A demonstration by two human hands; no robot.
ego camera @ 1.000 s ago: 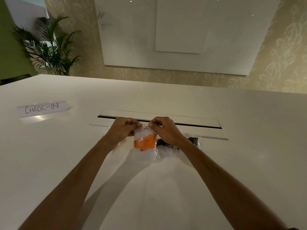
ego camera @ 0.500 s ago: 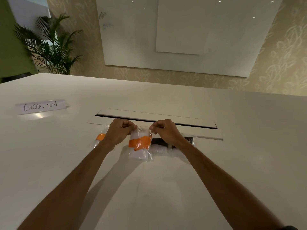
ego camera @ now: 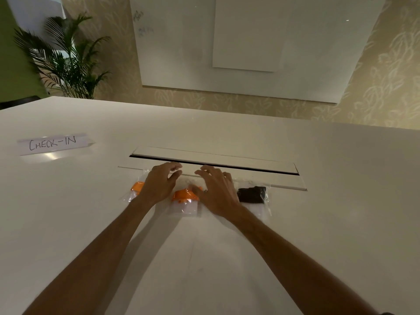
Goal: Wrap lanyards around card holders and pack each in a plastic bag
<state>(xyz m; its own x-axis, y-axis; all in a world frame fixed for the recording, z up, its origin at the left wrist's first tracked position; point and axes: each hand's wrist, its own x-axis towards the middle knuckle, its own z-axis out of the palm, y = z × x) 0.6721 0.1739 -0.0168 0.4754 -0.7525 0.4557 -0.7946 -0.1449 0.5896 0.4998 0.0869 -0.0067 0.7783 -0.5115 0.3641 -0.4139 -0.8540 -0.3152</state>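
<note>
three clear plastic bags lie packed in a row on the white table [ego camera: 91, 223] just before the long cable hatch [ego camera: 213, 161], the middle orange-lanyard bag [ego camera: 184, 202] between an orange one [ego camera: 136, 189] and a black one [ego camera: 252, 196], no loose holders visible, so packing looks nearly done, with the left hand [ego camera: 159, 185] and right hand [ego camera: 218, 192] spread flat above them, fingers relaxed, gripping nothing.

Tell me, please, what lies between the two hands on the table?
In the head view, a bagged card holder wrapped in orange lanyard lies between the left hand and right hand.

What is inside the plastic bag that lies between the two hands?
The middle bag holds an orange lanyard wound around a clear card holder. The right hand covers the bag's upper right part, so its sealed edge cannot be seen.
</note>
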